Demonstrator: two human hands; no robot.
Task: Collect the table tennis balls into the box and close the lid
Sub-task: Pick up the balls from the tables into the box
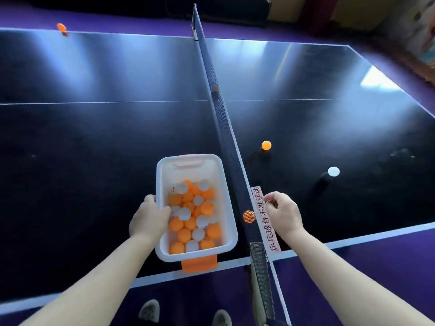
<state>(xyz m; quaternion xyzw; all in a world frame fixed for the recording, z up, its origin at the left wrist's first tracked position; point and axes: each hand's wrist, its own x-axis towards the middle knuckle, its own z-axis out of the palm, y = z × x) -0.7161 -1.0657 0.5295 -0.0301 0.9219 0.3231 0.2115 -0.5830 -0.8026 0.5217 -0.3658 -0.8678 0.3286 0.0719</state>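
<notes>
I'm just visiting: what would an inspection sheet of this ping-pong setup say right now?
Surface: dark table tennis table, net across it.
Job's things: open white box holds orange and white balls; loose orange ball, white ball, orange ball at net, far orange ball. Lid not seen.
Clutter: paper note on net.
Grippers: left hand holds box; right hand empty, curled.
Cables: nothing seen.
Surroundings: purple floor, shoes.

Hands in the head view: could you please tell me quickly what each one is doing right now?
Left hand: closed on the rim of the white plastic box of balls.
Right hand: fingers curled, apparently empty.
</notes>
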